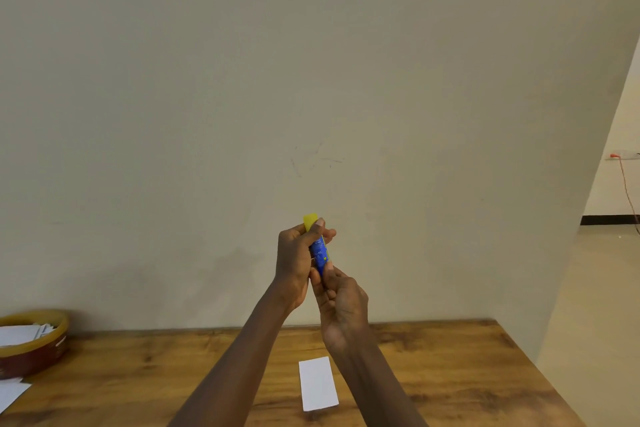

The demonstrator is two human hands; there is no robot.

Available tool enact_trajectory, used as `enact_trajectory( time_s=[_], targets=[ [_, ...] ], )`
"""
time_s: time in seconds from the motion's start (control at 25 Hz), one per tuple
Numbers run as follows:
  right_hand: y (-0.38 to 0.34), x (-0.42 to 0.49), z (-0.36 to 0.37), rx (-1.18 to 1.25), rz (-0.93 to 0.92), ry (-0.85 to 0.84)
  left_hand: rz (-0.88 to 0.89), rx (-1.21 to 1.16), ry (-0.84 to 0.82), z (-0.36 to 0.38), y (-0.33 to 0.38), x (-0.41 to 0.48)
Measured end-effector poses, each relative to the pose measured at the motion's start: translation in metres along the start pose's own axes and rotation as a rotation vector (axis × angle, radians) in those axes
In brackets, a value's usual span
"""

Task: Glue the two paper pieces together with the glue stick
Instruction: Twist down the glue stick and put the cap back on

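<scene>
I hold a blue glue stick with a yellow cap upright in the air, well above the table. My left hand grips its upper part, fingers curled round the body just under the cap. My right hand pinches the bottom end of the stick. A white rectangular paper piece lies flat on the wooden table below my hands. A second loose paper piece is not clearly told apart.
A round brown-and-yellow container holding white paper slips stands at the table's far left, with more white paper in front of it. A plain wall rises behind the table. The table's right edge drops to the floor.
</scene>
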State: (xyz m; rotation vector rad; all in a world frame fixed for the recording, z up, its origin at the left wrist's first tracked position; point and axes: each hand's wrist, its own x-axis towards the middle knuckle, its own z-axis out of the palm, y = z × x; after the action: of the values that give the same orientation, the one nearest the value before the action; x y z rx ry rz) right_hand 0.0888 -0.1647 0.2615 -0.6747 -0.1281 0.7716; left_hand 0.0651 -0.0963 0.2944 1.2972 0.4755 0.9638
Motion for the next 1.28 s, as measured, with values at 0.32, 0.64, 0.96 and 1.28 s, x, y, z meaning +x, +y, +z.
enact_trajectory(
  time_s=[0.32, 0.64, 0.96, 1.28],
  targets=[
    [0.02, 0.023, -0.039, -0.533, -0.114, -0.239, -0.049, 0.079, -0.032, -0.018, -0.038, -0.003],
    [0.033, 0.072, -0.086, -1.38, -0.504, -0.295, -0.158, 0.171, -0.187, -0.023, -0.105, 0.005],
    [0.049, 0.11, -0.207, -1.579, -0.24, -0.092, -0.392, 0.726, -0.117, -0.092, -0.216, -0.018],
    [0.076, 0.113, -0.263, -1.669, -0.095, -0.043, -0.466, 1.062, -0.095, -0.126, -0.265, -0.045]
  ],
)
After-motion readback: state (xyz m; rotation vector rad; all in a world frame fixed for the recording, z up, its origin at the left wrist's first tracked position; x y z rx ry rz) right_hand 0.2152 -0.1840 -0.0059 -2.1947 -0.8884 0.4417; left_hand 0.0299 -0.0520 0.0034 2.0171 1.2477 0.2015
